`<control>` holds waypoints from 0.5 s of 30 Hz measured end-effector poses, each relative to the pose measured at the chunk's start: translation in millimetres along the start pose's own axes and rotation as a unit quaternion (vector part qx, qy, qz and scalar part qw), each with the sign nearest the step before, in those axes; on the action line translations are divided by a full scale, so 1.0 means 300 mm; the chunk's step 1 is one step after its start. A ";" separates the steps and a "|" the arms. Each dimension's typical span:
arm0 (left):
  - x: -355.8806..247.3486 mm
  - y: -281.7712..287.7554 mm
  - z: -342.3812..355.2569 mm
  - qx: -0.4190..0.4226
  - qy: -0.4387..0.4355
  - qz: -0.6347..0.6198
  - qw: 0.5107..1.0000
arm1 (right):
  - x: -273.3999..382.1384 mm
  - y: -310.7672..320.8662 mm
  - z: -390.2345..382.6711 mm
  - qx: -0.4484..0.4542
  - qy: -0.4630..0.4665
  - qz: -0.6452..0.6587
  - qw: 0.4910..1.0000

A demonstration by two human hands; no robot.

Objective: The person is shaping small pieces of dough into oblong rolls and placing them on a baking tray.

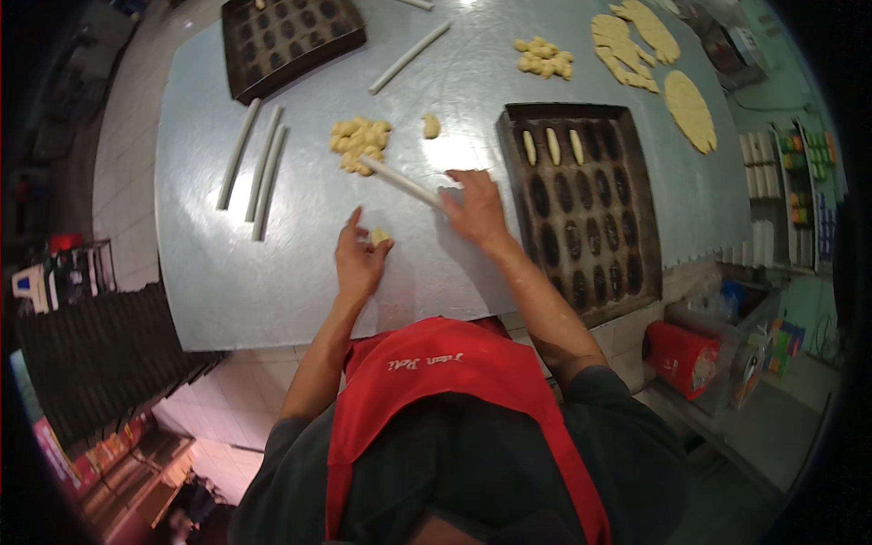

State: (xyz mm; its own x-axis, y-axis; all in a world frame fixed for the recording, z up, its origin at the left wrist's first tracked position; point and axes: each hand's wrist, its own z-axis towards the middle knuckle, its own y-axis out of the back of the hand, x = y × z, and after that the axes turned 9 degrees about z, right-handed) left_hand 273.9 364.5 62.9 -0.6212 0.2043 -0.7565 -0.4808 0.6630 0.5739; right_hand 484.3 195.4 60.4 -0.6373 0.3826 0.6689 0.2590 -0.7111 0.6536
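Left of moulded tray (572, 113): small dough piece (380, 235) at left hand (361, 261), fingers parted, grip unclear; nearer tray, right hand (479, 211) spread at end of rolling pin (400, 182), hold unclear. Step seems dough shaping; next calls for firm pin grip.

"What was worn over the dark grey shirt (427, 477)?"

"A red apron (400, 409) with red straps (577, 477) and pale, slanted lettering (425, 361)."

"And how were the sleeves (604, 392)?"

"Short and dark grey too; the left hand (361, 259) and the right hand (477, 211) were both bare."
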 end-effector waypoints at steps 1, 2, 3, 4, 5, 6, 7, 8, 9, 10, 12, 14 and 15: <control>-0.002 -0.006 -0.014 -0.036 -0.132 0.143 0.980 | 0.069 -0.048 -0.026 0.040 0.011 -0.007 0.999; 0.006 -0.001 -0.025 -0.066 -0.259 0.282 0.922 | 0.092 -0.074 -0.058 0.044 0.016 -0.002 0.999; 0.033 0.007 -0.042 -0.071 -0.254 0.285 0.922 | 0.106 -0.106 -0.091 0.053 0.001 -0.009 0.999; 0.067 0.012 -0.070 -0.059 -0.293 0.325 0.897 | 0.125 -0.126 -0.116 0.063 -0.012 -0.017 0.998; 0.105 0.023 -0.096 -0.046 -0.331 0.363 0.870 | 0.138 -0.134 -0.144 0.067 -0.007 -0.012 0.998; 0.107 0.047 -0.116 -0.017 -0.334 0.399 0.854 | 0.139 -0.119 -0.174 0.062 0.005 -0.011 0.998; 0.081 0.071 -0.118 -0.017 -0.334 0.399 0.854 | 0.144 -0.101 -0.197 0.057 0.018 -0.009 0.998; 0.052 0.090 -0.109 -0.021 -0.335 0.385 0.860 | 0.149 -0.087 -0.216 0.088 0.057 0.000 0.995; 0.029 0.100 -0.090 -0.026 -0.337 0.372 0.865 | 0.154 -0.092 -0.215 0.087 0.056 -0.001 0.995; 0.035 0.106 -0.043 -0.029 -0.322 0.374 0.869 | 0.161 -0.106 -0.203 0.125 0.125 0.034 0.984; 0.061 0.098 0.130 -0.061 -0.311 0.365 0.875 | 0.181 -0.141 -0.150 0.166 0.198 0.071 0.963; 0.045 0.104 0.222 -0.089 -0.302 0.356 0.880 | 0.207 -0.176 -0.044 0.132 0.144 0.074 0.978; -0.009 0.113 0.234 -0.119 -0.314 0.385 0.860 | 0.210 -0.184 -0.019 0.111 0.113 0.072 0.985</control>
State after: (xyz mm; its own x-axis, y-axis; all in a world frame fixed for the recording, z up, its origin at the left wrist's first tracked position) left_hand 302.8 437.0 62.3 -0.3911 0.9147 -0.1018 -0.2362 0.0072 0.9717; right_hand 425.7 255.3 64.3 -0.7202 0.1283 0.6818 0.4958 -0.5921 0.6352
